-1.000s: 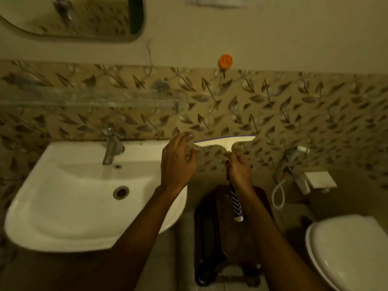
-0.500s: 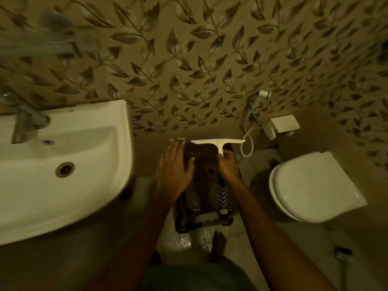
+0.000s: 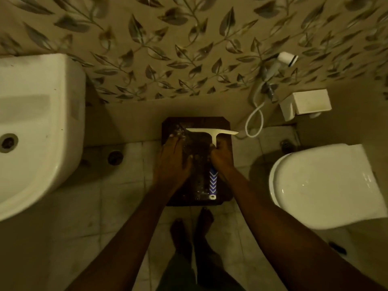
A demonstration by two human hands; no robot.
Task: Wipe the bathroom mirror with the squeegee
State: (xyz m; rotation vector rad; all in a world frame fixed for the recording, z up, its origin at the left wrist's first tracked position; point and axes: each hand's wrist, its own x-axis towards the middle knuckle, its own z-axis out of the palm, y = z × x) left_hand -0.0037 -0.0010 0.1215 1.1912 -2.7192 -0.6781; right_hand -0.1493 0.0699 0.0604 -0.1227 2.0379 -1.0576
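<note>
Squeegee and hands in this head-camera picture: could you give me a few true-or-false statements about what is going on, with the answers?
1. The right hand grips the squeegee by its handle. True.
2. The squeegee's blade is pressed against the mirror. False: no mirror is in view; the squeegee is over a dark stool.
3. The left hand holds a cloth. False: it holds nothing, and its fingers are straight.
4. The sink is on the person's left. True.
5. The toilet has its lid up. False: the lid is down.
</note>
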